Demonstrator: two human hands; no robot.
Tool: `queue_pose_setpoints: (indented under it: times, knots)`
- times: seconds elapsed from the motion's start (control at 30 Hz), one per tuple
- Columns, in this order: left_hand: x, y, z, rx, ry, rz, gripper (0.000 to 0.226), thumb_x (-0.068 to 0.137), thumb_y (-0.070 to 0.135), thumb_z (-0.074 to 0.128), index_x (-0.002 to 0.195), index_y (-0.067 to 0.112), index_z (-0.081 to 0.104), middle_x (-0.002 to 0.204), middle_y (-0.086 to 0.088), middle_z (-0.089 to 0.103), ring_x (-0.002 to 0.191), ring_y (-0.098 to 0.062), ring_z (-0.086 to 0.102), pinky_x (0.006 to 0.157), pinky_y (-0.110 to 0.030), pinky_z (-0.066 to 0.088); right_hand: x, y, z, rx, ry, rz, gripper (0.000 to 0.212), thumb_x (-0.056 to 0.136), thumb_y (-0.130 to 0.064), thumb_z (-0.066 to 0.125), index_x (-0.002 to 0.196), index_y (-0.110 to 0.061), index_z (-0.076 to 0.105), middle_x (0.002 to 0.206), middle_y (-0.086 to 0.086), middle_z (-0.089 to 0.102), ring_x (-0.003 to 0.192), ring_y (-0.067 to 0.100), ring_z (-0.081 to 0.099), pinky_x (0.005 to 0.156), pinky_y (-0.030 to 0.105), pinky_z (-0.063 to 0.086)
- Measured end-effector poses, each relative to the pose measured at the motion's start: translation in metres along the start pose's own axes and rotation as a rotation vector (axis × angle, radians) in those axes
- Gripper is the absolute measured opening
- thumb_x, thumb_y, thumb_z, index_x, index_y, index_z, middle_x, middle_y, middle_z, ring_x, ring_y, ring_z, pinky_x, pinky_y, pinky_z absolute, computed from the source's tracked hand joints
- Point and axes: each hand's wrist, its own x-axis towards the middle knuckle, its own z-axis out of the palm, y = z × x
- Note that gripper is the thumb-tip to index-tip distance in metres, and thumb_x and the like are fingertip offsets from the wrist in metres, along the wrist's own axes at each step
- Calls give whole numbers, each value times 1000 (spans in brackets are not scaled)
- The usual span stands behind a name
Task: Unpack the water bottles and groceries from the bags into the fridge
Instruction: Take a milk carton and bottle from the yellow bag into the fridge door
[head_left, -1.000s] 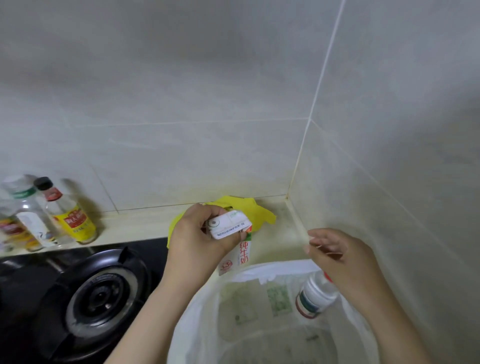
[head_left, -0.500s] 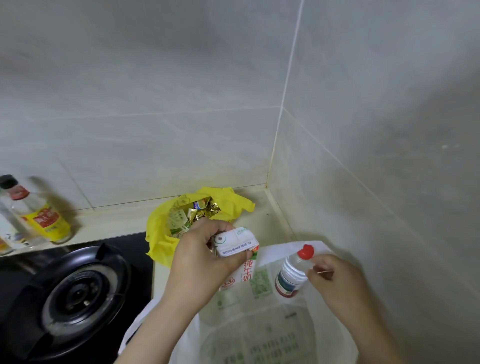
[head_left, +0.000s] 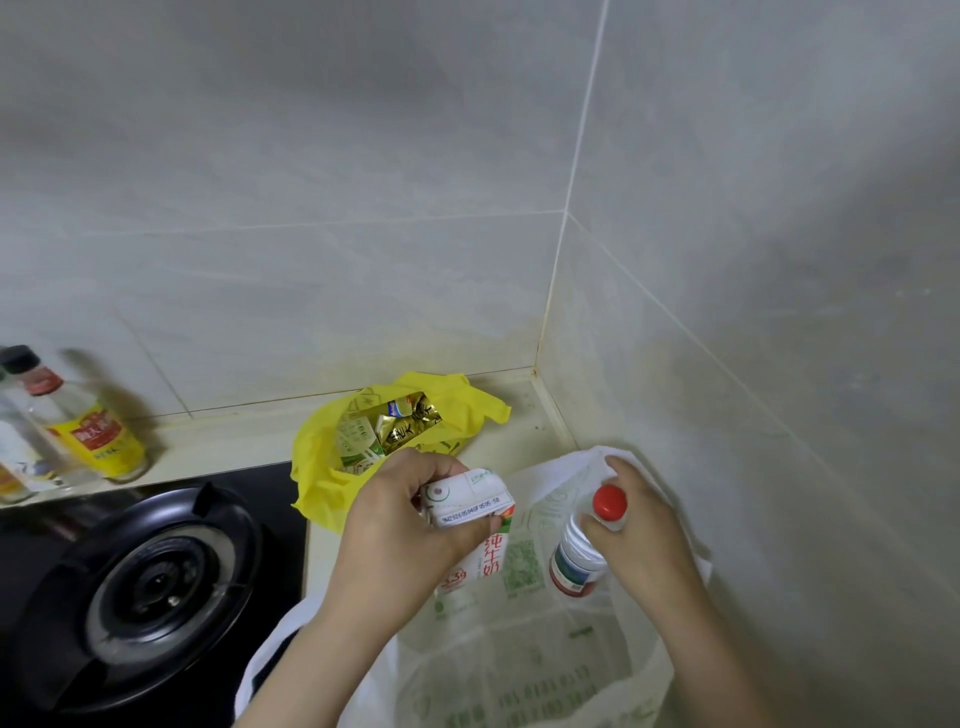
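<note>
The left hand (head_left: 397, 535) grips the milk carton (head_left: 465, 501) — the right hand (head_left: 649, 545) pinches the water bottle (head_left: 574, 561) over the white bag (head_left: 519, 680).

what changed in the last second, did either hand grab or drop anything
The right hand has taken hold of the water bottle by its neck, just under the red cap, and raised it from low inside the white bag to the bag's mouth. The left hand still grips the milk carton. The yellow bag stays on the counter.
</note>
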Motion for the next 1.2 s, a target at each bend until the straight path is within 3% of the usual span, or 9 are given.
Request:
queue_pose_setpoints:
  times: [0.13,0.27,0.4,0.6,0.73,0.87,0.97,1.1,1.2]
  knots:
    - [2,0,-2,11,13,0,35,56,19,90,82,26,67,86,12,65,80,-5,60,70,-20,50,3,10,12,18,20,-5,59,79,-14,74,133,-22,51,119,-4,61,106,16,59,91,24,45]
    - [4,0,-4,30,15,7,35,57,21,89,83,26,68,86,12,64,81,-5,59,70,-19,49,6,26,22,216,44,30,41,71,-9,78,105,-27,63,99,-8,67,92,13,65,85,31,51]
    - [5,1,-5,43,13,8,35,57,23,89,84,26,68,88,9,65,81,-4,59,70,-18,48,6,32,31,288,-25,65,22,74,-9,77,89,-20,64,85,2,69,85,18,66,77,33,52]
    - [6,1,-8,51,0,18,33,57,23,89,83,26,69,88,9,65,81,-7,60,72,-23,48,-1,35,35,373,23,32,32,73,-15,82,94,-29,63,89,-9,70,89,10,65,81,29,51]
    - [8,0,-12,50,10,18,35,57,22,89,85,26,69,89,10,64,81,-4,60,70,-17,48,-12,21,14,389,58,-126,38,70,-10,83,96,-29,64,93,-10,68,89,6,65,79,22,52]
    - [11,1,-19,34,15,30,35,58,22,89,85,25,69,90,9,65,82,-4,61,71,-18,49,-18,-2,-9,436,19,-89,37,67,-17,85,92,-36,67,89,-12,72,86,10,68,82,39,55]
    - [14,7,-28,-5,26,40,32,58,23,89,83,27,70,89,8,65,80,-7,62,73,-25,51,-19,-25,-27,402,14,-138,29,67,-22,84,86,-35,66,81,-7,72,77,13,69,77,44,56]
    - [17,21,-46,-121,66,65,28,59,22,88,83,27,72,85,8,65,78,-7,62,71,-23,52,-19,-66,-44,447,106,-263,22,67,-27,83,84,-26,67,80,-7,70,76,11,66,73,34,53]
    - [18,28,-63,-216,111,53,28,58,26,87,82,29,74,86,8,68,79,-10,65,71,-26,53,-16,-98,-44,577,240,-279,22,62,-37,68,79,-23,68,80,-6,70,75,8,64,70,24,47]
